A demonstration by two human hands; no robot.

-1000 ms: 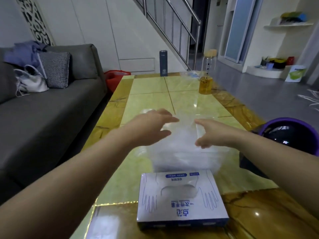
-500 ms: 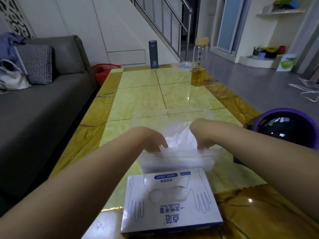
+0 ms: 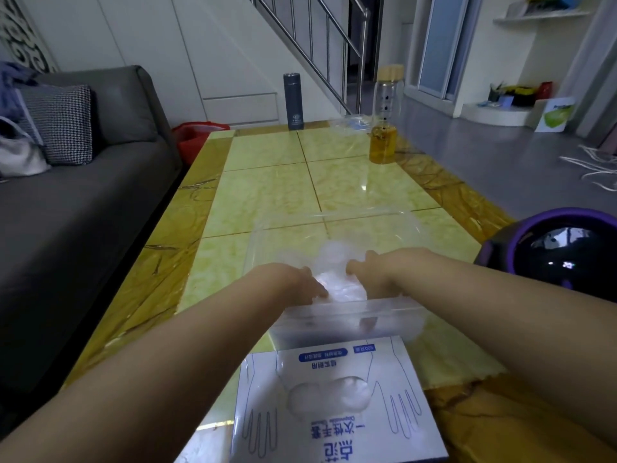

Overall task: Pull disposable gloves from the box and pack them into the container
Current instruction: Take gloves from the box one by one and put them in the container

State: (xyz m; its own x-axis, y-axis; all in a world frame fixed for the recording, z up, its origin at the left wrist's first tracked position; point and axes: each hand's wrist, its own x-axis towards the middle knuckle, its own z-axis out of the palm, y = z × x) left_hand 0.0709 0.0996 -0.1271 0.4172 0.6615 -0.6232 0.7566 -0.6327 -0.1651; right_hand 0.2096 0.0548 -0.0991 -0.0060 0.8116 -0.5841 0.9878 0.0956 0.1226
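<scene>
Grips one heap of gloves inside one clear container with left hand and right hand, fingers curled, just past one box at the table's near edge.

Glossy yellow-green tiled table with amber border runs up centre frame. Dark grey sofa along left edge, houndstooth cushion on it. White panelled wall upper left, staircase with metal railing top centre. Grey polished floor right, frosted sliding door and wall shelf upper right. Light dim and cool.
</scene>
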